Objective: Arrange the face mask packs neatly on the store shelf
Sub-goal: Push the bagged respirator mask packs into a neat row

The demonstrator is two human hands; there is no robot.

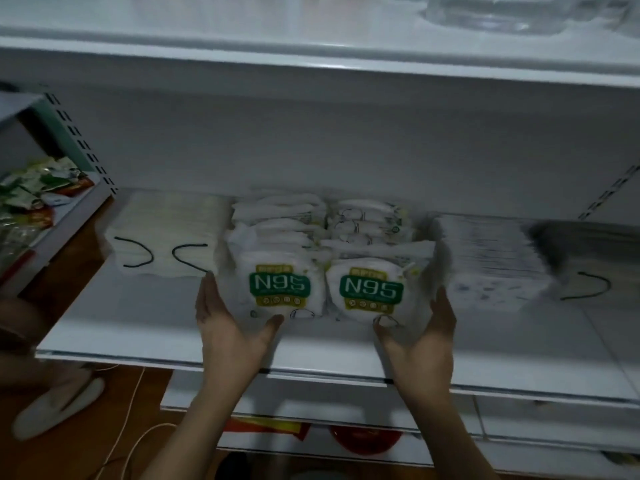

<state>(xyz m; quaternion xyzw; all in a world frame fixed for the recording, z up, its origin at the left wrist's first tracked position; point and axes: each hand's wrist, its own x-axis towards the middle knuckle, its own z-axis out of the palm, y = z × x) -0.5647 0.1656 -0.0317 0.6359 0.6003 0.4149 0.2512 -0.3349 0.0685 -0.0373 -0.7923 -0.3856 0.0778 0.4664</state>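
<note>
N95 packs (281, 289): white w/ green labels; left hand (225, 320), right hand (429, 327) straight-fingered against sides.

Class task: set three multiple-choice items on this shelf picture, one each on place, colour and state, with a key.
1. Where do the N95 packs stand? A) between two other mask stacks B) on the floor C) on the top shelf
2. Their label is: A) red B) green C) blue
3. The left hand and right hand are: A) flanking the packs B) hanging away C) holding a bag
Key: 1A, a stack lies either side; 2B, green panel behind the lettering; 3A, each lies against an outer side.
</note>
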